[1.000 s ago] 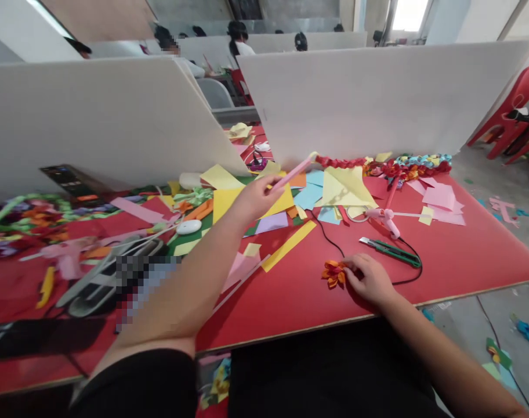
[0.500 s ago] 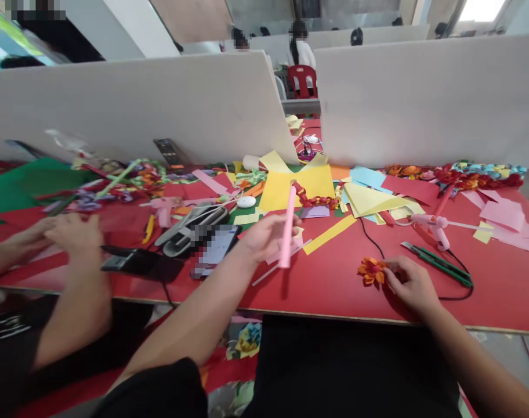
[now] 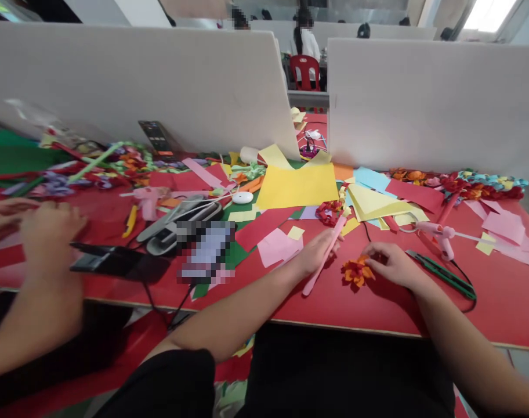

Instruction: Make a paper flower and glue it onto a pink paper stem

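My left hand (image 3: pixel 315 252) is closed around a rolled pink paper stick (image 3: pixel 323 260) that slants down onto the red table (image 3: pixel 290 296). A small red and yellow paper garland (image 3: pixel 332 210) hangs at the stick's far end. My right hand (image 3: pixel 392 264) rests on the table with its fingers pinched on an orange paper flower (image 3: pixel 355 271), just right of the stick. The two hands are close together, near the table's front edge.
Coloured paper sheets (image 3: pixel 297 186) and scraps cover the table's middle. A pink glue gun (image 3: pixel 438 235) and a green cutter (image 3: pixel 441 273) lie right of my right hand. A phone (image 3: pixel 206 249) lies at left. Another person's hands (image 3: pixel 38 229) work at far left. White dividers (image 3: pixel 430 98) stand behind.
My left hand has brought the pink stick from the far paper pile down and toward me, next to the orange flower. My right hand has stayed on the flower.
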Tool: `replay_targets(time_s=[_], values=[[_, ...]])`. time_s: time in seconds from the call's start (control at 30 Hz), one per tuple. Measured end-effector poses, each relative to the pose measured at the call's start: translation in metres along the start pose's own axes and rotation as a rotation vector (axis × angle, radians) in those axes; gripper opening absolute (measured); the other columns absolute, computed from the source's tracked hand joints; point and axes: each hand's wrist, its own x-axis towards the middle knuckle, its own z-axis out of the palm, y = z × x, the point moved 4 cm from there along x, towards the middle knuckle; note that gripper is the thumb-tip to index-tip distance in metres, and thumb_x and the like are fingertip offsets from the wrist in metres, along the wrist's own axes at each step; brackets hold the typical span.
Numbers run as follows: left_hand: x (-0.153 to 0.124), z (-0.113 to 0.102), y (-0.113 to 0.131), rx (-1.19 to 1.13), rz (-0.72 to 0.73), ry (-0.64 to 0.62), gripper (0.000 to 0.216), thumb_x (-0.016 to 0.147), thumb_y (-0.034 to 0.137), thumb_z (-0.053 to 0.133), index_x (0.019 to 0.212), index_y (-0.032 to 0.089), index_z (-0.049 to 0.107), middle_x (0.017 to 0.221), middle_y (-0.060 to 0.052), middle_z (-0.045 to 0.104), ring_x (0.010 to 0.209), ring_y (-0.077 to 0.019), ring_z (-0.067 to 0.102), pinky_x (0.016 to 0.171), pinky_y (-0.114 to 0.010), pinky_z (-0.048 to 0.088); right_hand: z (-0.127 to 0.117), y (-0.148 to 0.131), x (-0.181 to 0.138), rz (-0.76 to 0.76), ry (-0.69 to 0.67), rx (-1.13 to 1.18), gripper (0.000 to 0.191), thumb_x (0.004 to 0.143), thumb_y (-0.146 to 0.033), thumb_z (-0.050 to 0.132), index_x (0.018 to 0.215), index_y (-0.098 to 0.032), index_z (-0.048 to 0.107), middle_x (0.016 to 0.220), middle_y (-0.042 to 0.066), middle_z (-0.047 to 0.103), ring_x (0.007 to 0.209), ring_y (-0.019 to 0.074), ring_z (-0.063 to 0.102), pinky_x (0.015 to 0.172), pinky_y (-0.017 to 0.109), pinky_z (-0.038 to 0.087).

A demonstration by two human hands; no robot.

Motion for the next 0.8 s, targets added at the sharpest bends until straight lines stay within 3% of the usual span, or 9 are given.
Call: replay_targets(time_s=[0.13, 0.2, 0.27, 0.4, 0.47, 0.53, 0.63, 0.7, 0.8], values=[[0.000, -0.002, -0.001, -0.110, -0.049, 0.032, 0.058, 0.097, 0.076, 0.069, 0.113, 0.020, 0.071, 0.095, -0.004, 0.063, 0.071, -0.0132, 0.054, 0.061, -0.027, 0.044, 0.020, -0.011, -0.009, -0.036, -0.031, -0.246, 0.026, 0.098, -0.022, 0.065, 0.117, -0.027, 0.082, 0.113, 0.007, 0.086, 0.094, 0.0268, 0.078, 0.086, 0.037, 0.057], [0.000, -0.002, 0.001, -0.155, -0.050, 0.040, 0.059, 0.095, 0.074, 0.074, 0.119, 0.020, 0.072, 0.093, -0.003, 0.062, 0.066, -0.0119, 0.050, 0.055, -0.026, 0.039, 0.020, -0.019, -0.017, -0.046, 0.014, -0.355, 0.035, 0.097, -0.022, 0.066, 0.128, -0.028, 0.081, 0.123, 0.010, 0.085, 0.100, 0.0296, 0.079, 0.088, 0.039, 0.057], [0.001, -0.002, 0.002, -0.188, -0.065, 0.032, 0.059, 0.094, 0.070, 0.078, 0.126, 0.020, 0.072, 0.091, -0.001, 0.061, 0.063, -0.0108, 0.048, 0.053, -0.025, 0.037, 0.010, -0.025, -0.032, -0.050, 0.112, -0.441, 0.032, 0.101, -0.028, 0.065, 0.129, -0.027, 0.081, 0.121, 0.012, 0.084, 0.102, 0.0320, 0.079, 0.088, 0.041, 0.058], [0.002, -0.004, 0.002, -0.249, -0.089, 0.026, 0.058, 0.092, 0.067, 0.083, 0.125, 0.020, 0.073, 0.087, 0.001, 0.058, 0.062, -0.0094, 0.048, 0.054, -0.024, 0.037, -0.045, -0.014, -0.090, 0.082, 0.484, -0.522, 0.020, 0.107, -0.039, 0.063, 0.105, -0.027, 0.079, 0.099, 0.010, 0.081, 0.087, 0.0289, 0.075, 0.080, 0.040, 0.056], [0.003, -0.005, 0.000, -0.269, -0.095, 0.037, 0.056, 0.092, 0.065, 0.083, 0.123, 0.020, 0.073, 0.086, 0.001, 0.057, 0.061, -0.0094, 0.047, 0.053, -0.024, 0.036, -0.080, 0.005, -0.122, 0.211, 0.698, -0.563, 0.029, 0.106, -0.050, 0.066, 0.090, -0.026, 0.073, 0.086, 0.008, 0.077, 0.074, 0.0253, 0.068, 0.071, 0.038, 0.050], [0.004, -0.005, -0.003, -0.283, -0.105, 0.048, 0.053, 0.092, 0.063, 0.082, 0.122, 0.020, 0.073, 0.085, 0.001, 0.057, 0.060, -0.0095, 0.046, 0.053, -0.023, 0.035, -0.111, 0.029, -0.141, 0.358, 0.795, -0.597, 0.047, 0.101, -0.063, 0.069, 0.073, -0.026, 0.064, 0.068, 0.005, 0.066, 0.062, 0.0219, 0.058, 0.064, 0.037, 0.043], [0.006, -0.003, -0.006, -0.284, -0.118, 0.045, 0.051, 0.092, 0.061, 0.083, 0.120, 0.020, 0.073, 0.083, 0.001, 0.056, 0.060, -0.0095, 0.046, 0.052, -0.023, 0.035, -0.141, 0.062, -0.138, 0.429, 0.798, -0.529, 0.056, 0.081, -0.078, 0.083, 0.090, -0.023, 0.074, 0.091, 0.011, 0.077, 0.078, 0.0263, 0.067, 0.068, 0.036, 0.048], [0.006, -0.001, -0.006, -0.263, -0.121, 0.033, 0.051, 0.091, 0.061, 0.083, 0.119, 0.020, 0.073, 0.083, 0.001, 0.057, 0.061, -0.0098, 0.048, 0.053, -0.023, 0.036, -0.148, 0.076, -0.120, 0.417, 0.735, -0.441, 0.060, 0.081, -0.074, 0.084, 0.108, -0.020, 0.077, 0.107, 0.014, 0.081, 0.086, 0.0257, 0.070, 0.073, 0.036, 0.052], [0.008, -0.001, -0.005, -0.220, -0.114, 0.016, 0.049, 0.090, 0.060, 0.084, 0.116, 0.020, 0.074, 0.083, 0.001, 0.057, 0.061, -0.0100, 0.048, 0.055, -0.023, 0.037, -0.150, 0.089, -0.092, 0.531, 0.593, -0.416, 0.047, 0.086, -0.067, 0.084, 0.089, -0.021, 0.074, 0.081, 0.008, 0.075, 0.071, 0.0221, 0.063, 0.065, 0.034, 0.045]])
